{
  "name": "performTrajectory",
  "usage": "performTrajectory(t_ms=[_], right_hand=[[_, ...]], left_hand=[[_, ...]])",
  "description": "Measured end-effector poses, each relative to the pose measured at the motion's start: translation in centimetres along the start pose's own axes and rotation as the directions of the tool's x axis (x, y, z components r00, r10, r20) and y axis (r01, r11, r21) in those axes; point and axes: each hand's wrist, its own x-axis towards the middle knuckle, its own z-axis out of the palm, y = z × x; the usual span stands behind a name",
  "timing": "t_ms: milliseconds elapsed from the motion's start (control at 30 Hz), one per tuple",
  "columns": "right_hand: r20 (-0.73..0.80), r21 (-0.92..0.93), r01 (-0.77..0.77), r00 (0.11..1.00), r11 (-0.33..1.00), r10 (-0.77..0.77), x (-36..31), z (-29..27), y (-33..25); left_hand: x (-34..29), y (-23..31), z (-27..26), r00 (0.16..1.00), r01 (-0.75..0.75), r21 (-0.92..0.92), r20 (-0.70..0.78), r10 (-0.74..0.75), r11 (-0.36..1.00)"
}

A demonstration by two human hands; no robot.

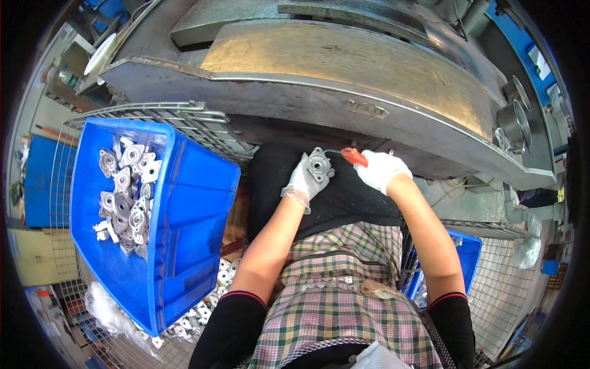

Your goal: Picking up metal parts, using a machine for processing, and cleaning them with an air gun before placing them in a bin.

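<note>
My left hand (pixel 305 182), in a white glove, grips a grey cast metal flange part (pixel 319 164) with a round recess in its middle and lobes at its ends. The part is held above my dark-trousered lap. My right hand (pixel 384 170), also white-gloved, is closed round the red handle of a hand tool (pixel 354 157). A thin metal tip runs from that handle toward the upper edge of the part; whether it touches cannot be made out. To my left, a tilted blue plastic bin (pixel 193 203) holds several similar cast parts (pixel 122 181).
Ahead stands a metal workbench (pixel 295 92) with a worn wooden board (pixel 344 55). More metal parts (pixel 193 320) lie below the blue bin inside a wire cage (pixel 203 126). A second blue bin (pixel 468 252) sits at my right, beside wire mesh (pixel 504 270).
</note>
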Motion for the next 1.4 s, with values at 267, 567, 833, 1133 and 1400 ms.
performTrajectory(t_ms=[267, 567, 833, 1133, 1400], right_hand=[[-0.002, 0.018, 0.006, 1.0, 1.0, -0.006, 0.1, 0.2, 0.1], [0.001, 0.019, 0.005, 1.0, 1.0, -0.005, 0.2, 0.2, 0.1], [-0.001, 0.014, -0.013, 1.0, 1.0, 0.013, 0.0, 0.1, -0.3], [-0.036, 0.029, 0.028, 0.999, 0.999, -0.027, 0.4, 0.8, -0.5], [-0.008, 0.043, 0.048, 0.999, 0.998, -0.047, 0.4, 0.5, -1.6]], left_hand=[[-0.2, 0.1, 0.3, 1.0, -0.003, 0.037, -0.027, 0.004, 0.999], [-0.6, 0.0, 0.8, 1.0, 0.0, -0.025, -0.015, 0.0, 1.0], [0.2, 0.3, -0.3, 0.998, 0.022, 0.03, -0.055, -0.02, 0.999], [-0.2, 0.1, 0.2, 1.0, 0.011, 0.041, -0.006, -0.011, 0.999], [-0.5, 0.3, 0.4, 0.998, 0.035, 0.037, -0.051, -0.033, 0.999]])
